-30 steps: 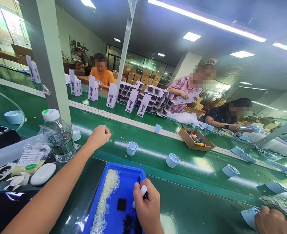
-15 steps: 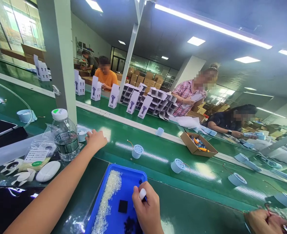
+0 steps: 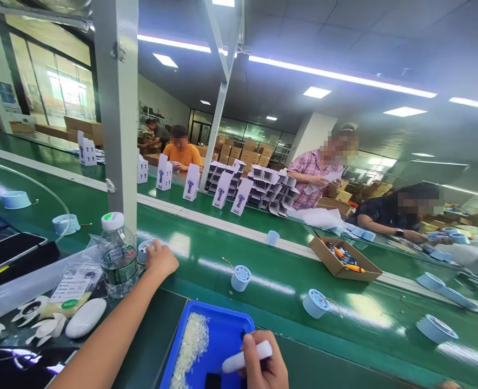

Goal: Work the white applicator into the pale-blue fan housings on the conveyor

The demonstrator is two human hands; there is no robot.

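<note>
Ceiling-lit room (image 3: pixel 344 32) around us; green belt (image 3: pixel 206 243) slants across it. Our left arm (image 3: pixel 115 324) reaches forward. Blue tray (image 3: pixel 223 307) at the worktop (image 3: pixel 316 359)'s far edge. Left hand (image 3: pixel 161 261) palm down near the belt's near edge, fingers half curled by a light-blue round part (image 3: pixel 142 253); whether gripping, we cannot tell. Right hand (image 3: pixel 269 373), over the tray's right edge, grips a white rod (image 3: pixel 239 363).

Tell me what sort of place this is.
Most likely a factory assembly and packing line: round light-blue parts sit spaced along a long green conveyor-like surface, printed white boxes stand beyond, and brown cartons are stacked behind.
</note>
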